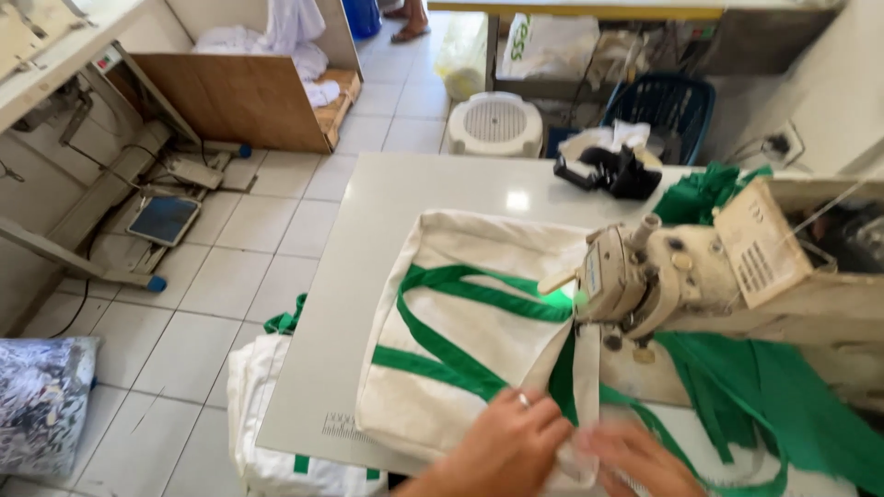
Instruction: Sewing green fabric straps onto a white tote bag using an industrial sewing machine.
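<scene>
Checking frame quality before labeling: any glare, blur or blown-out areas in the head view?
Head view: a small glare spot on the white table; right hand smeared by motion blur, left hand sharper; green glow at the sewing machine head on the cream tote bag; daylight washes out the top of the frame; edges look slightly bowed.

Sewing workshop: sewing machine [645, 276], fabric piles [276, 37], treadle tables [110, 166], tiled floor [230, 248].

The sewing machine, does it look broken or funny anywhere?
Yes. The sewing machine looks worn: its casing is yellowed and grimy, and a dog-eared card label sits tilted on top. The cream bag with green straps lies flat, both hands, left hand and right hand, pressing its edge.
</scene>
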